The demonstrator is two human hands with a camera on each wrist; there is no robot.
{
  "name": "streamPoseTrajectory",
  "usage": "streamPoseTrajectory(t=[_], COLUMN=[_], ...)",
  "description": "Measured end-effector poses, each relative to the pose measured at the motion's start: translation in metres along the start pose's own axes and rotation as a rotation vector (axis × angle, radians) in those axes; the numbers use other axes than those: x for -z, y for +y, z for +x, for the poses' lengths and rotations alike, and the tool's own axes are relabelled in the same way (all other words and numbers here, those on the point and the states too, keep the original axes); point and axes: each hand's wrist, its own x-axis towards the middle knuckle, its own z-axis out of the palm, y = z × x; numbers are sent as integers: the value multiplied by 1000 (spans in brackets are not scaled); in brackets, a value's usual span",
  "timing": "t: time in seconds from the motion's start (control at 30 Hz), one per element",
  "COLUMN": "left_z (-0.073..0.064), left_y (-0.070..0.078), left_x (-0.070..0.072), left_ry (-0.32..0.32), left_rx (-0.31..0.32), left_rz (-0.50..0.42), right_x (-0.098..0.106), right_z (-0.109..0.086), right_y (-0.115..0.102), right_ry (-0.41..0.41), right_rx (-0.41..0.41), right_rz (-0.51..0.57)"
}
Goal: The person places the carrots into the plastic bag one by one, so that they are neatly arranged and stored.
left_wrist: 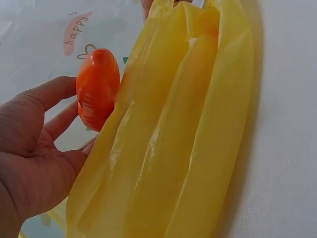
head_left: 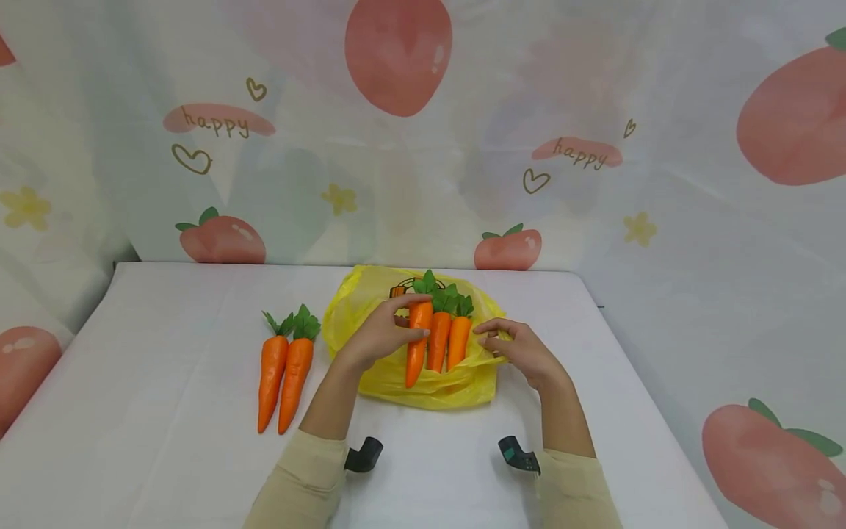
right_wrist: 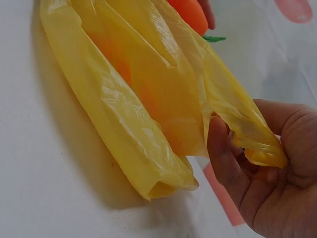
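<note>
My left hand (head_left: 385,332) holds a carrot (head_left: 418,344) between thumb and fingers, over the mouth of a yellow plastic bag (head_left: 423,397). The carrot's tip points toward me and overlaps the bag's near edge in the head view. Two more carrots, one of them a middle carrot (head_left: 439,342) and the other a right-hand carrot (head_left: 459,342), lie side by side in the bag with their green leafy tops away from me. At the bag's right side, my right hand (head_left: 525,351) pinches its thin edge; the right wrist view shows the gathered plastic (right_wrist: 257,146) between thumb and fingers.
Left of the bag, a left carrot (head_left: 272,382) and another carrot (head_left: 297,382) lie together on the white table (head_left: 172,411). A fruit-printed cloth (head_left: 410,169) hangs behind the table's far edge. Dark devices, a left one (head_left: 365,455) and a right one (head_left: 518,454), sit at the sleeve cuffs.
</note>
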Motion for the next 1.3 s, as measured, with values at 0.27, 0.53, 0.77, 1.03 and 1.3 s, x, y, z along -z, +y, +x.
streamPoseTrajectory(t=[0.27, 0.53, 0.77, 1.03, 1.3], left_z=[8, 19, 25, 28, 30], left_y=[-2, -4, -7, -9, -15], left_x=[-4, -7, -8, -9, -11], left_ry=[-6, 25, 47, 65, 61], left_rx=[17, 34, 26, 8, 3], left_rz=[-4, 31, 20, 19, 41], right_x=[1, 1, 0, -2, -1], right_z=[1, 1, 1, 0, 0], right_y=[1, 2, 1, -1, -1], right_ry=[0, 6, 8, 17, 24], right_rx=[-2, -6, -7, -10, -17], right_rz=[2, -6, -4, -7, -10])
